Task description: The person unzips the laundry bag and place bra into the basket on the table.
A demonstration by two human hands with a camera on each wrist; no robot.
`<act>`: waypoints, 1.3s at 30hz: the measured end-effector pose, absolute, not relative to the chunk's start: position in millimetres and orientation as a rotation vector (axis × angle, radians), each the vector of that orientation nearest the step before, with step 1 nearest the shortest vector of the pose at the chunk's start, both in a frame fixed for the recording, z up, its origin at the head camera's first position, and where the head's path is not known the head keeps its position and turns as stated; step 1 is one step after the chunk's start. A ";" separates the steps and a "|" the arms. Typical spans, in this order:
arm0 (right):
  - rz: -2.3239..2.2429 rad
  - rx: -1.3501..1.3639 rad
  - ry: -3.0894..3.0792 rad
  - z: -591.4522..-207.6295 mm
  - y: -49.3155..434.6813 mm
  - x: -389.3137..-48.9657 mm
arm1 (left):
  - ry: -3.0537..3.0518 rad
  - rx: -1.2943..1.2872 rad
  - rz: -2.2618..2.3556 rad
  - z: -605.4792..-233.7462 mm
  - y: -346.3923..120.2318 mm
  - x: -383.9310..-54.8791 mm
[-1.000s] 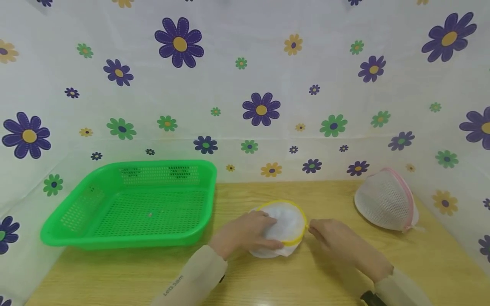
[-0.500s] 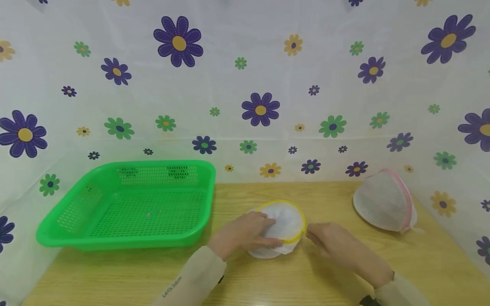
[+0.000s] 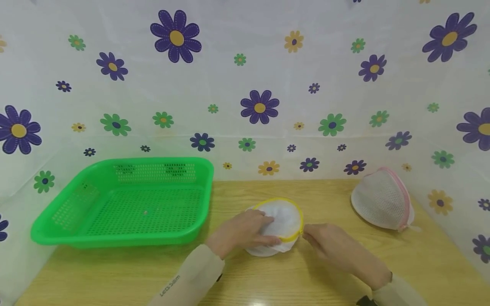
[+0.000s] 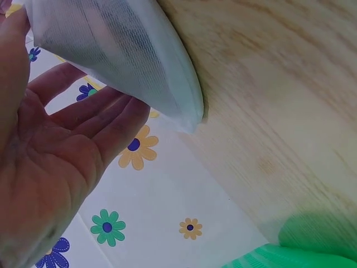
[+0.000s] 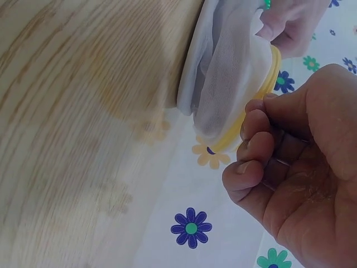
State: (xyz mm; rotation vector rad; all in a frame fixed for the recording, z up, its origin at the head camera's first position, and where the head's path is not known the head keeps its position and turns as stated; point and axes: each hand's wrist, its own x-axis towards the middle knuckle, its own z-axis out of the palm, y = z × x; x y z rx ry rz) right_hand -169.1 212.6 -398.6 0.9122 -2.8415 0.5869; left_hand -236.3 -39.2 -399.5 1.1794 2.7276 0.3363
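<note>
A round white mesh laundry bag (image 3: 284, 215) with a yellow zipper rim (image 3: 281, 199) sits on the wooden table in front of me. My left hand (image 3: 245, 230) grips its left side, thumb at the near rim and fingers over the top. From the left wrist view, the fingers (image 4: 120, 120) lie along the mesh. At the rim's right side, my right hand (image 3: 337, 246) pinches the zipper with thumb and forefinger; the pull itself is hidden between them. The right wrist view shows the other fingers (image 5: 245, 176) curled beside the yellow edge.
A green plastic basket (image 3: 200, 229) with perforated walls stands on the left. Another white mesh bag (image 3: 379, 202), with a pink zipper, lies at the right. Behind the table (image 3: 268, 280) hangs a white flower-print sheet (image 3: 214, 76).
My right hand has shifted slightly toward me along the rim's right side, still pinching the zipper. The left hand keeps its hold on the bag. The head view has drifted a little.
</note>
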 end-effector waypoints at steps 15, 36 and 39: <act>0.631 0.976 -2.771 -402.2 210.0 -162.0 | 2.720 1.095 0.319 -403.0 -36.9 -234.1; 0.674 0.992 -2.803 -398.8 205.8 -160.4 | 2.752 1.129 0.279 -398.7 -36.6 -232.5; 0.670 0.985 -2.813 -397.2 203.8 -159.7 | 2.749 1.104 0.296 -399.1 -36.2 -232.1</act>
